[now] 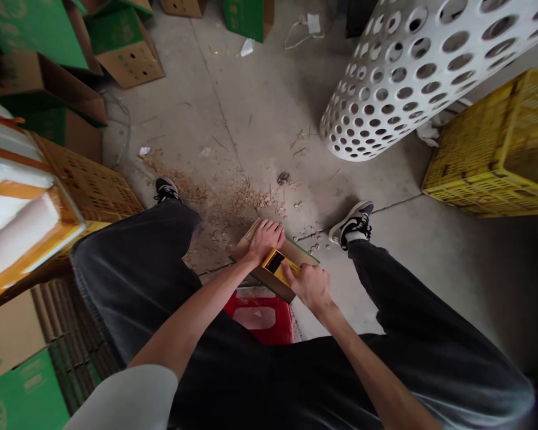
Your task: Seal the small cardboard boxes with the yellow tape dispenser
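My left hand point(265, 240) lies flat on a folded piece of brown cardboard point(297, 252) with a green edge, pressing down without gripping. My right hand point(308, 289) is closed around a yellow handheld tool point(275, 267) with a dark rectangular panel. The tool rests on the cardboard, and my right hand hides part of it. The cardboard lies across my lap, above a red plastic stool point(260, 318).
Wood-like shavings point(233, 206) cover the concrete floor point(269, 95) between my black sneakers point(353, 224). A white perforated basket point(399, 77) leans at upper right, beside a yellow plastic crate point(497, 149). Green-and-brown cardboard boxes point(125, 48) and a brown crate point(89, 179) stand at left.
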`<state>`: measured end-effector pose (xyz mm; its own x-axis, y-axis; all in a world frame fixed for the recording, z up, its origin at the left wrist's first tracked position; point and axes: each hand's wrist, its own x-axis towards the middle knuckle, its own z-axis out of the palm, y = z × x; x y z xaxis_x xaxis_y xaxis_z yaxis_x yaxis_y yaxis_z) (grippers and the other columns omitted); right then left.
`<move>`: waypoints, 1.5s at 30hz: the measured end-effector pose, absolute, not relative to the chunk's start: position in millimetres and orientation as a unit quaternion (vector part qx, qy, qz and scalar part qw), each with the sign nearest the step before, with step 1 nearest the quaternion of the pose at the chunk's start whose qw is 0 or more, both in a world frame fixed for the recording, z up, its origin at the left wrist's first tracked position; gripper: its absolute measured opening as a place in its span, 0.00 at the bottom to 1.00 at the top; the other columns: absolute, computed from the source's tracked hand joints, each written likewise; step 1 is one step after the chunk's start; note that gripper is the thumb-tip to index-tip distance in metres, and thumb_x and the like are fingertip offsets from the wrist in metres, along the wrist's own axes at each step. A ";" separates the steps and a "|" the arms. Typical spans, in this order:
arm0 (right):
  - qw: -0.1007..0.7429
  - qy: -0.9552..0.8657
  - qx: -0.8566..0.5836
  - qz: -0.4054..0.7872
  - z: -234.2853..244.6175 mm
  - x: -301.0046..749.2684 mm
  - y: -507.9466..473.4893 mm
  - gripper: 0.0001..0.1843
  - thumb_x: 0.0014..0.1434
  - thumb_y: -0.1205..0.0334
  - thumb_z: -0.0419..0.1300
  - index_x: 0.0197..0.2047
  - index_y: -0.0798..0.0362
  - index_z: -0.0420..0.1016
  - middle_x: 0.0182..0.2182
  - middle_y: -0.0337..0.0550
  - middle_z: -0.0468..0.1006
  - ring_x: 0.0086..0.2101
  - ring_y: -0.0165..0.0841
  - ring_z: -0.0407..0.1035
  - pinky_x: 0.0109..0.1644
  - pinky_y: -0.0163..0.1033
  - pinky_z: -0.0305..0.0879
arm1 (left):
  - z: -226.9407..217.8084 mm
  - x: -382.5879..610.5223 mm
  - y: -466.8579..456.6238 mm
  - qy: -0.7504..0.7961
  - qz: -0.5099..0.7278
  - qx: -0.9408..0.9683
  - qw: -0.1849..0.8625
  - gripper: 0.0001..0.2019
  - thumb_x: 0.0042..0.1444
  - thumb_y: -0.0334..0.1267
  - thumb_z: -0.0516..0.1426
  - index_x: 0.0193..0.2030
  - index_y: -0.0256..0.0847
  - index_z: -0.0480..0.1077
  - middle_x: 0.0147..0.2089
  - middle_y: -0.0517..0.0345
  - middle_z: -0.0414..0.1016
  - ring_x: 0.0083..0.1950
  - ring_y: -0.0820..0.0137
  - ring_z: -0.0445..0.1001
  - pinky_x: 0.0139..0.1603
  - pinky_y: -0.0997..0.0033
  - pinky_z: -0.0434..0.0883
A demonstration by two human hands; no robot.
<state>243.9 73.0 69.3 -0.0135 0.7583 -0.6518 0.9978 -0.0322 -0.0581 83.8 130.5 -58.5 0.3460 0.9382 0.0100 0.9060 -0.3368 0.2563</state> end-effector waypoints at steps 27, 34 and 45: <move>0.232 0.668 0.656 -0.265 63.3 338.2 26.3 0.39 0.72 0.31 0.46 0.41 0.56 0.84 0.36 0.59 0.85 0.39 0.47 0.82 0.37 0.40 0.61 | -43.6 96.7 116.8 0.561 0.064 0.818 0.112 0.21 0.74 0.43 0.45 0.57 0.37 0.75 0.57 0.37 0.77 0.64 0.49 0.71 0.72 0.39 0.62; 0.199 0.675 0.651 -0.283 50.8 341.9 23.1 0.41 0.72 0.29 0.43 0.42 0.55 0.84 0.38 0.58 0.86 0.40 0.45 0.82 0.39 0.39 0.63 | -51.0 97.1 117.9 0.482 0.051 0.856 0.180 0.19 0.74 0.34 0.43 0.58 0.40 0.73 0.54 0.45 0.81 0.56 0.59 0.76 0.59 0.56 0.71; 0.191 0.678 0.646 -0.294 42.0 344.3 22.0 0.41 0.72 0.30 0.45 0.45 0.58 0.83 0.37 0.60 0.85 0.41 0.46 0.82 0.40 0.40 0.65 | -53.0 113.2 104.3 0.499 0.042 0.860 0.103 0.17 0.72 0.32 0.45 0.56 0.37 0.74 0.57 0.39 0.78 0.62 0.54 0.73 0.68 0.49 0.67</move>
<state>344.3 22.0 42.0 -0.0928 0.7638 -0.6387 0.9883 -0.0072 -0.1522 113.2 104.3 -53.0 0.4989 0.8661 -0.0303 0.8488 -0.4812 0.2191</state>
